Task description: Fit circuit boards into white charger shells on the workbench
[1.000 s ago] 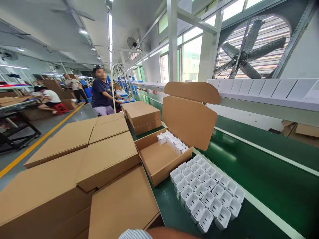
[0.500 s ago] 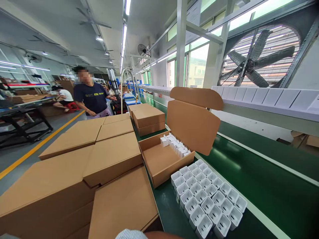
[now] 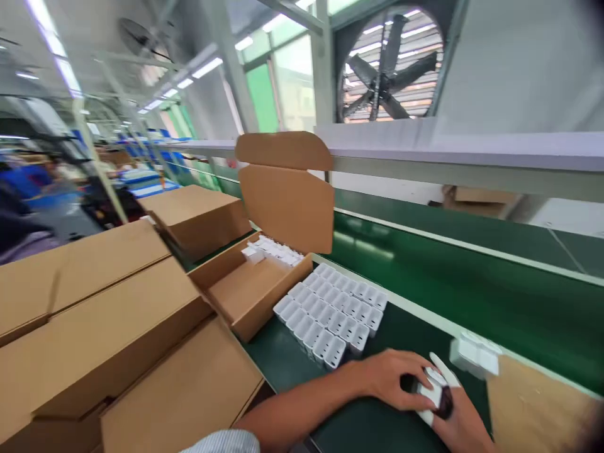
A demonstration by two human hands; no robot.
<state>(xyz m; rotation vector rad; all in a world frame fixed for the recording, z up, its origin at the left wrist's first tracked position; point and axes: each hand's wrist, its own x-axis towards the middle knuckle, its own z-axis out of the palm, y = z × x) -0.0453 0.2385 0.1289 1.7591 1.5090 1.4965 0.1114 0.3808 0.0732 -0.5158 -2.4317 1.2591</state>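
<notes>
My left hand (image 3: 396,380) reaches in from the lower left, its fingers curled on a small white plastic piece (image 3: 430,389). From the lower right comes my right hand (image 3: 455,412), with white coverings on some fingers, closed around the same piece. A dark patch shows between the hands; I cannot make out what it is. Left of them, rows of white open-topped plastic cups (image 3: 325,308) stand close together on the dark green surface. To the right, a few more white plastic pieces (image 3: 474,354) stand by the pale strip, slightly blurred.
An open cardboard box (image 3: 250,286) holds small white items (image 3: 274,250) along its far side, its lid (image 3: 287,201) upright. Closed cardboard boxes (image 3: 113,314) fill the left. A brown sheet (image 3: 533,396) lies at the right. A white shelf (image 3: 462,154) runs above the green belt (image 3: 448,270).
The view has swung to the right, so the cup rows and open box sit further left. Both hands have come into view, together on a small white plastic piece.
</notes>
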